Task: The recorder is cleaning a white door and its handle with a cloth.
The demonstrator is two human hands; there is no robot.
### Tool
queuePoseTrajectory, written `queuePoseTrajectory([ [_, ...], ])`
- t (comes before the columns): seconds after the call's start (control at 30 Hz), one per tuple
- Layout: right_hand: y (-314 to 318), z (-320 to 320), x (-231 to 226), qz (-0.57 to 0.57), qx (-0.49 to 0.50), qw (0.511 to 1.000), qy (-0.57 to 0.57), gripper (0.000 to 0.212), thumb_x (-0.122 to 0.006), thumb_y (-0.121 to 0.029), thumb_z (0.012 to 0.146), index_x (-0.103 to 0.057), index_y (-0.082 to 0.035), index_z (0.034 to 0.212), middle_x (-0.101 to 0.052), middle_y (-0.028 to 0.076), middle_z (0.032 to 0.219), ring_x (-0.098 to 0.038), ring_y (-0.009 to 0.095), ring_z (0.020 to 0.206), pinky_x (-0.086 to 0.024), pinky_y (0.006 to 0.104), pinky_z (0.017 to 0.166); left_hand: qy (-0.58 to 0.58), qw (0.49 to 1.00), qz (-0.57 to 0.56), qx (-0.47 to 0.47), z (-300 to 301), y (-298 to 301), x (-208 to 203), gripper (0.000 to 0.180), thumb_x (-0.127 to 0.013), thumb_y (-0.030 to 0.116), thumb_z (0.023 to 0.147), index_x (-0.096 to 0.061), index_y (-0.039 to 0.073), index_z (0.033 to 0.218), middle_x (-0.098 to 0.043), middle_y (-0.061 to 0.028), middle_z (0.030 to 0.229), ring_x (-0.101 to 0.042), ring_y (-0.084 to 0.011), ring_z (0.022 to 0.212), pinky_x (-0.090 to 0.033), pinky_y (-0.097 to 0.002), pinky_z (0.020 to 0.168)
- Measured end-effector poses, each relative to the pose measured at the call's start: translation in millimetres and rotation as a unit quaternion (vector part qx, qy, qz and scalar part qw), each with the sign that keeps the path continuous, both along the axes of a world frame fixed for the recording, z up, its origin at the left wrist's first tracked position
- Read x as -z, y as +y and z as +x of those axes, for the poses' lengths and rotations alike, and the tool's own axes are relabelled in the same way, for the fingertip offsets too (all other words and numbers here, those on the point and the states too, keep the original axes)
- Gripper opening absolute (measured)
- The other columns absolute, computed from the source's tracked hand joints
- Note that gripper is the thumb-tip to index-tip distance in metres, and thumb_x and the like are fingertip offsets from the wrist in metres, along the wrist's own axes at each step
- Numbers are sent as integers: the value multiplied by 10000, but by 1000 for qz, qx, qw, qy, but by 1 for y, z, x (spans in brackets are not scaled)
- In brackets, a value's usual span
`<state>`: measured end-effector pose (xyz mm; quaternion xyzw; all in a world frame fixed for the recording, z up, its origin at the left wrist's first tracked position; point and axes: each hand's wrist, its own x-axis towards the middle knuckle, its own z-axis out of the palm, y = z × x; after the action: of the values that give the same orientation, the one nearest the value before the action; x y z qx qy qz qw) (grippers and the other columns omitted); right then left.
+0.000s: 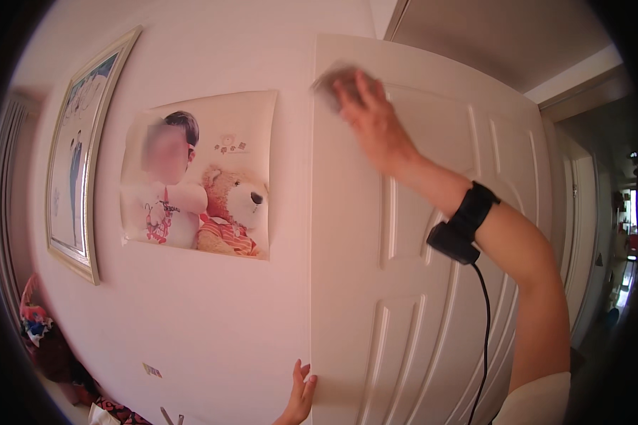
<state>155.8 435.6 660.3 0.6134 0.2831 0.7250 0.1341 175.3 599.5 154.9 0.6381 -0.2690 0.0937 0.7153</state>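
R hand (371, 122) is up at the top L corner of an off-white, moulded-panel door (344, 283), fingers clamped over a blurred grey-brown pad or folded cloth (333, 88); motion smears it, so can't tell which. It sits on/against the door face, right by the upper corner. L hand (299, 398) is low at the same door's near vertical edge, fingers apart, nothing visible in it; prob. steadying the door, tho can't tell how hard it presses. Hands are well apart.

Step in hand, as I read it: wiping the upper door face, w/ R arm at full-ish reach. Next move calls for keeping the pad flat vs. the face, sliding along the top margin or down the edge strip, then into the raised moulding grooves; L hand best stays at the edge so the door doesn't swing. Also mind the thin black cable (486, 312) hanging off the black strap-on box (452, 243) at R forearm: needs slack for low strokes.
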Motion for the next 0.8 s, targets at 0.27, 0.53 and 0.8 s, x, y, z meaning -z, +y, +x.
queuePoseTrajectory([
  [0.27,23,60,-71,32,62,997,-23,506,-338,-366,1027,-393,-107,1458,-305,138,1550,-241,359,1435,-186,512,1157,28,996,-56,59,33,-13,49,608,-460,260,1017,-214,-30,1492,-282,-245,1522,-270,-308,1423,-215,-374,1171],
  [0.53,9,88,-258,80,281,933,-210,499,-279,-371,1024,-454,-126,1422,-307,103,1557,-269,292,1434,-208,425,1169,67,993,-28,91,28,-9,34,622,-382,361,1047,-235,-64,1477,-266,-247,1535,-227,-320,1444,-165,-376,1187],
  [0.8,23,74,-166,-86,3,995,-49,477,-334,-343,1025,-432,-121,1436,-352,100,1534,-345,254,1400,-297,418,1120,54,997,-18,46,35,-4,58,595,-379,344,1047,-263,-60,1469,-312,-248,1510,-252,-321,1432,-183,-374,1180],
])
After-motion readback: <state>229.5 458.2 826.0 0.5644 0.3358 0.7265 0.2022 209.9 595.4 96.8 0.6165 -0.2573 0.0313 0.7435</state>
